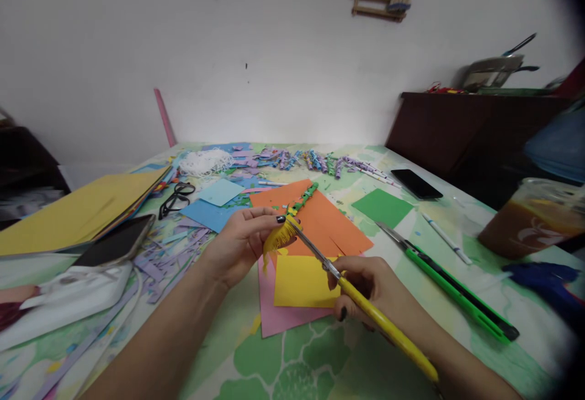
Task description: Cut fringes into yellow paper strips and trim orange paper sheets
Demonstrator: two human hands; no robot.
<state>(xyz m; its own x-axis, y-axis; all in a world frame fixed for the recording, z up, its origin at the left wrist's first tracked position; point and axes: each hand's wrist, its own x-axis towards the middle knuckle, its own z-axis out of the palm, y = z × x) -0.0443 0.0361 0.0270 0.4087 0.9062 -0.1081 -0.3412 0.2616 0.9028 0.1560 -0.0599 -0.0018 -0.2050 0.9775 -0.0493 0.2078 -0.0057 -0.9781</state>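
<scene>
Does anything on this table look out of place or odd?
Yes. The green cutter lies with its blade exposed, an odd hazard near the right hand, which holds scissors. Lilac paper scraps are also strewn loosely to the left, looking untidy.

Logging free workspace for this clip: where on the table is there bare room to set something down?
Mainly the patterned tablecloth between left forearm and right forearm, nearer the wearer than the pink sheet. A narrower strip lies between right forearm and green cutter. Crowded: the left side, with purple scraps and a phone; the far edge, with curled paper pieces.
</scene>
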